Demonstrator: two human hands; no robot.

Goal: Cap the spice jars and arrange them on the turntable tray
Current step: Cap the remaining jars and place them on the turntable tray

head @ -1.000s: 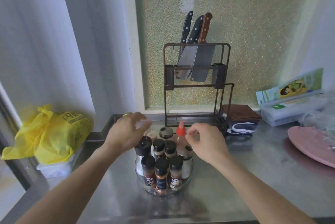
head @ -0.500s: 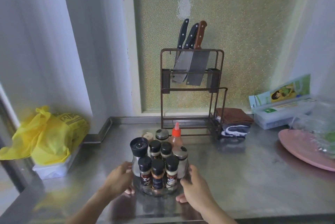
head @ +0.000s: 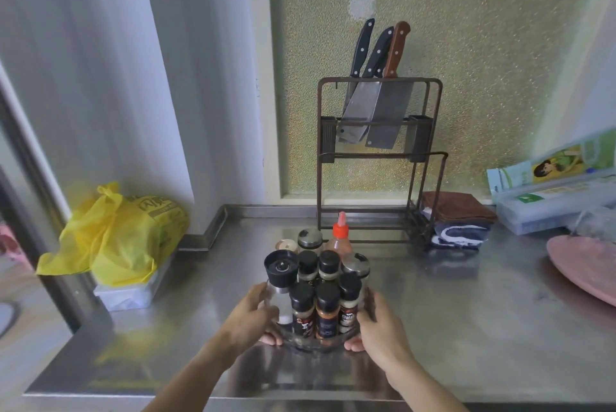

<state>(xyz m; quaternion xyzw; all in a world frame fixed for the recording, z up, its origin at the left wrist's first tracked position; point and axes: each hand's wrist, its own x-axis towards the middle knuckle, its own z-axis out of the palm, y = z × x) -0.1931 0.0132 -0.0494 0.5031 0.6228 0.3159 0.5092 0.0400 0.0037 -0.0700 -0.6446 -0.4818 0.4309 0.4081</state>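
A clear round turntable tray (head: 317, 344) stands on the steel counter, packed with several capped spice jars (head: 326, 310). A black-topped grinder (head: 281, 273) stands at its left and a red-capped sauce bottle (head: 339, 240) at the back. My left hand (head: 250, 320) grips the tray's left side and my right hand (head: 380, 325) grips its right side, fingers curled around the rim. The jars in front show black caps and dark labels.
A knife rack (head: 380, 158) with three knives stands behind the tray. Folded cloths (head: 456, 221) lie to its right. A yellow bag (head: 116, 238) sits on a box at the left. A pink plate (head: 586, 268) and a plastic box (head: 553, 208) lie at the right.
Both hands came down from the jar tops to the tray's two sides and now hold it there. The tray has stayed in about the same spot.
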